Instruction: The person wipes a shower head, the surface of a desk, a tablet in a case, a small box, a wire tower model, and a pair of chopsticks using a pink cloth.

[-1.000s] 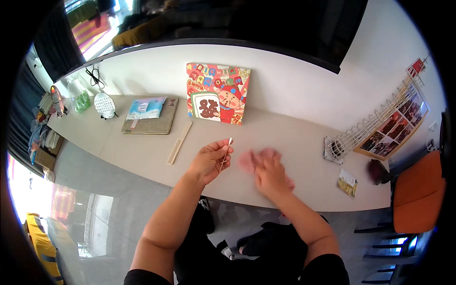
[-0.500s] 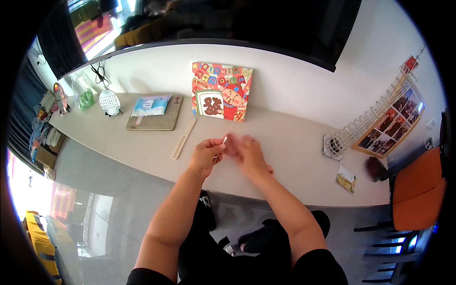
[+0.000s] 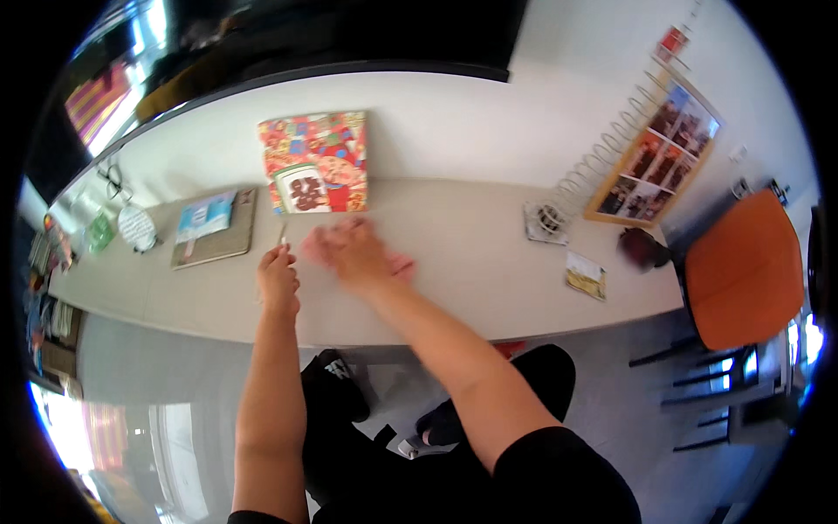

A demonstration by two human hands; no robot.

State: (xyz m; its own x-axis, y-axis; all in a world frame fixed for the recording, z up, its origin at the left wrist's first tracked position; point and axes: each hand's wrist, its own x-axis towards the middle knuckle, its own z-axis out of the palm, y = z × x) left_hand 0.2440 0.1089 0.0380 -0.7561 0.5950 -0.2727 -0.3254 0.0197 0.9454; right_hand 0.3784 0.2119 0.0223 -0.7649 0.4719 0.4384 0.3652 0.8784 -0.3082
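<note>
A crumpled pink cloth lies on the pale desk, pressed flat under my right hand. That hand is smeared by motion, with its fingers over the cloth. To the left, my left hand is closed around a thin pale stick, whose upper end sticks out above the fist. The rest of the stick is hidden by the fingers. Behind both hands, a colourful square picture board with a cartoon figure leans upright against the wall.
Left on the desk are a laptop-like flat case with a blue wipes packet, and a round white stand. On the right are a wire spiral rack, a photo frame, a small packet and an orange chair.
The view has swung to the right. My hands have moved apart: the right now presses the pink cloth onto the desk, while the left keeps its grip on the stick near the board.
</note>
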